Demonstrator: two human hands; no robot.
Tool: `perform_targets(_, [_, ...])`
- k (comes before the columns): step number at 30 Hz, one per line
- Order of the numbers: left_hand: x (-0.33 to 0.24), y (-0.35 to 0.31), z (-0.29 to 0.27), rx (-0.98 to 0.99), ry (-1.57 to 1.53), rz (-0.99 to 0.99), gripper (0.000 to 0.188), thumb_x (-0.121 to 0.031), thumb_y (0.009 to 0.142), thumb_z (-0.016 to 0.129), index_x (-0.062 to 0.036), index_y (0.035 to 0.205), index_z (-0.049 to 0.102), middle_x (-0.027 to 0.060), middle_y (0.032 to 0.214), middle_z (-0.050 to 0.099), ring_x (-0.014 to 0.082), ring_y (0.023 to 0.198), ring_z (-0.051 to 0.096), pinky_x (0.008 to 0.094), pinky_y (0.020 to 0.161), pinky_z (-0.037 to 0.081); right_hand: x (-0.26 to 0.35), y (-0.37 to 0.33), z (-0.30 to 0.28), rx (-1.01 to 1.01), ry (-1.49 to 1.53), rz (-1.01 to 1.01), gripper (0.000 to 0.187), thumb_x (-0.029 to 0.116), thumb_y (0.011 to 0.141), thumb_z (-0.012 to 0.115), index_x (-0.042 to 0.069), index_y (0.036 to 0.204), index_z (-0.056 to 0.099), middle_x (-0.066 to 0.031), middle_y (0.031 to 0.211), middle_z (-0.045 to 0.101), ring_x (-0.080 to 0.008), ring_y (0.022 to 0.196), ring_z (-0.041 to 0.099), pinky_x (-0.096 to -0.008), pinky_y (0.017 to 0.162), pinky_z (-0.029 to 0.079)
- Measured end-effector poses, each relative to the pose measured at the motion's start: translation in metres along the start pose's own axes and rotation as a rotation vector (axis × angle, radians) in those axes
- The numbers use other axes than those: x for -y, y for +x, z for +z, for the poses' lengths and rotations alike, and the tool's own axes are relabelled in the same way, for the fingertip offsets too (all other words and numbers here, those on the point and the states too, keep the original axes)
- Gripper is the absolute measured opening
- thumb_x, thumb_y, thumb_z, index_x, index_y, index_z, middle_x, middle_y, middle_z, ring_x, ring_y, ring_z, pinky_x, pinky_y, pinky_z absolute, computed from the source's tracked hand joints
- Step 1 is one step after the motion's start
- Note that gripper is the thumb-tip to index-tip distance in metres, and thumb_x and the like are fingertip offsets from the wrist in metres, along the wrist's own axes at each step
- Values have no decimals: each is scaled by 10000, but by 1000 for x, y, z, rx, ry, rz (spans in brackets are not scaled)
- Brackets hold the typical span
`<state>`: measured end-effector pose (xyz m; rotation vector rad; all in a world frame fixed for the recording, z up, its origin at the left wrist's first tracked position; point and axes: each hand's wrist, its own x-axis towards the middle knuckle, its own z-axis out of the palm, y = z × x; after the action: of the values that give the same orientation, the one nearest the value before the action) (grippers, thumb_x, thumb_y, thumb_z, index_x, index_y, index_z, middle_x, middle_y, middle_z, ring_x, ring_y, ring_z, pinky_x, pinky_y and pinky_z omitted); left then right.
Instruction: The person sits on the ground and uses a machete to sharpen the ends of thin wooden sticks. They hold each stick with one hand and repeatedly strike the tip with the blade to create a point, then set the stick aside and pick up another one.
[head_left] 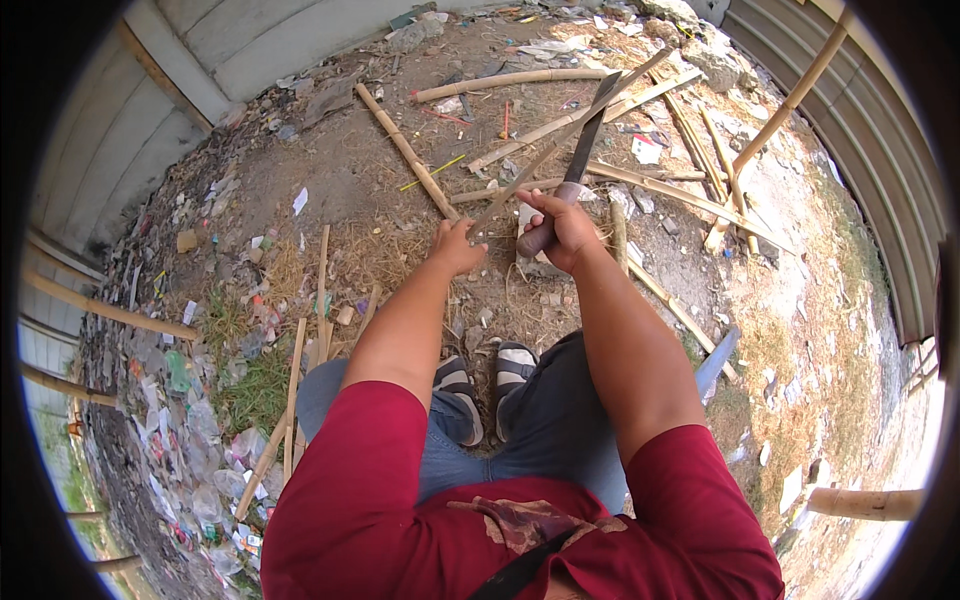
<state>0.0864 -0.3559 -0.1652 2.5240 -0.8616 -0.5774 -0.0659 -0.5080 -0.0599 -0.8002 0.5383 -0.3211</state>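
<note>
W/ your L hand (pixel 458 248) pinching the near end of the bamboo strip (pixel 548 152) & R hand (pixel 562 228) wrapped round the knife (pixel 589 137), angle blade away from L hand.

Dirt ground (pixel 320 180) carries bamboo poles (pixel 407 151), plastic scraps (pixel 203 420), dry straw (pixel 285 268) and stones (pixel 718 66)

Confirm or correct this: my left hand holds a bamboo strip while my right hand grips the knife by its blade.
Not by its blade: the head view shows your right hand gripping the knife by its handle; your left hand holds a bamboo strip.
</note>
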Motion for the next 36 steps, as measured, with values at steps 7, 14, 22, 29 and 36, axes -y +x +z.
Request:
perform_targets(7, [21,20,-7,-166,-221,-22,363,-245,992,603,-95,1319,560,169,1114,679,323,1058,662,437,897,505,7,-5,4,11,-235,-26,281,216,941,703,60,1077,513,-105,1076,722,-99,626,522,-273,585,477])
perform_targets(14, [82,-19,-142,-506,-216,95,384,-286,999,534,-67,1313,568,208,997,693,398,933,669,471,799,502,36,-16,4,-297,-924,-318,372,346,887,752,23,968,586,-81,777,654,-171,625,616,-351,582,495])
perform_targets(22, [123,-186,-235,-689,213,-31,524,-529,1008,487,-41,1121,640,211,818,678,432,798,665,487,697,498,34,-32,28,-217,-1208,-652,384,374,868,753,36,937,584,-204,789,660,-405,749,640,-464,682,492])
perform_targets(29, [131,-272,-205,-533,192,-159,512,-514,997,524,-19,950,650,212,769,660,425,740,650,479,647,476,10,-46,47,155,-1677,-869,205,256,859,701,121,966,591,-150,789,685,-388,803,677,-521,679,507])
perform_targets(36, [168,-352,-204,-535,170,-26,432,-436,979,591,-19,869,618,185,674,591,367,604,571,433,578,433,25,-46,32,-84,-1647,-724,251,323,890,694,104,986,619,-175,850,702,-402,847,678,-518,734,515])
